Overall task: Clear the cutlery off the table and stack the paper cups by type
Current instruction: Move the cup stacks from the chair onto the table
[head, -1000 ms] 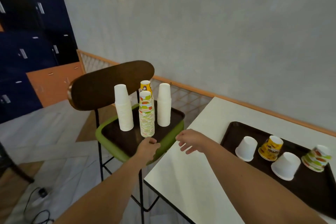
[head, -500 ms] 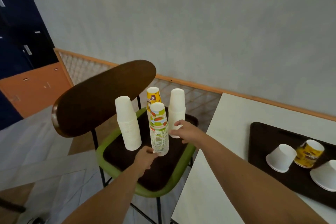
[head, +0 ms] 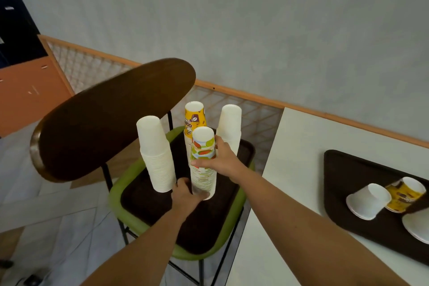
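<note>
1. Both hands hold the patterned cup stack [head: 203,165], which stands on the brown tray [head: 144,195] on the chair [head: 116,189]: left hand [head: 186,196] curled round its base, right hand [head: 221,160] wrapped round the upper part
2. Risk: tall nested column of thin paper; pulling from the top alone could split it, and a hard squeeze dents the walls
3. Risk: white stack [head: 156,153] sits just beside the left hand, with yellow stack [head: 195,118] and second white stack [head: 229,127] close behind; any tilt could topple them on the smooth tray
4. On the worktop [head: 290,169], the second tray [head: 343,169] carries a loose white cup [head: 369,199] and yellow cup [head: 404,195]: tapered matte paper, not yet stacked

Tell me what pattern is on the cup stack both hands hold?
Cup stack: white with green, orange and red patches; head view.
</note>
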Tool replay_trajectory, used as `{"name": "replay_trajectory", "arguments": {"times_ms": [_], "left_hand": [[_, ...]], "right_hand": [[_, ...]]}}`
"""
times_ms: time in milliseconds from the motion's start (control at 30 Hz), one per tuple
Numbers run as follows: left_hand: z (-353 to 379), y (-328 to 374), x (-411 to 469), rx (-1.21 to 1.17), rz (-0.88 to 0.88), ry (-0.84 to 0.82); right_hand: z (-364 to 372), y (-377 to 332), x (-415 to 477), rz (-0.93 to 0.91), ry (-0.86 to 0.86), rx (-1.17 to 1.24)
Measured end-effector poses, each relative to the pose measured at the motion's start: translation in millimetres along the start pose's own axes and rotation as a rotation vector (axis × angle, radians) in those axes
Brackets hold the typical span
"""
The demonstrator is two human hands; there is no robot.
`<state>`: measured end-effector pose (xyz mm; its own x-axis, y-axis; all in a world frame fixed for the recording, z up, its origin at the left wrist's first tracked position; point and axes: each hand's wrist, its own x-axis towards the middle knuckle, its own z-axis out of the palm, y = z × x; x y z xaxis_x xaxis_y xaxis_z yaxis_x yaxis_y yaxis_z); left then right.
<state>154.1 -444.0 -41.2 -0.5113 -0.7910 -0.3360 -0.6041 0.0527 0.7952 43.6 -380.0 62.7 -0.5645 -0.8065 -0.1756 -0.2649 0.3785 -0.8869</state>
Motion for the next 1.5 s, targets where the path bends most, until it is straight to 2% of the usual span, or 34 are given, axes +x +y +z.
{"name": "replay_trajectory", "arguments": {"times_ms": [200, 433, 767, 1133, 1500], "left_hand": [[10, 1, 9, 0.117, 0.056, 0.020], [25, -9, 17, -0.017, 0.033, 0.011], [32, -7, 6, -0.022, 0.119, 0.040], [37, 5, -13, 0.001, 0.188, 0.052], [80, 52, -41, -0.035, 0.323, -0.075]], "right_hand": [[3, -6, -5, -0.022, 0.044, 0.035], [1, 0, -6, -0.028, 0.043, 0.072], [-11, 8, -22, -0.047, 0.023, 0.124], [-26, 16, -34, -0.042, 0.100, 0.176], [-90, 21, -64, 0.005, 0.235, 0.137]]}}
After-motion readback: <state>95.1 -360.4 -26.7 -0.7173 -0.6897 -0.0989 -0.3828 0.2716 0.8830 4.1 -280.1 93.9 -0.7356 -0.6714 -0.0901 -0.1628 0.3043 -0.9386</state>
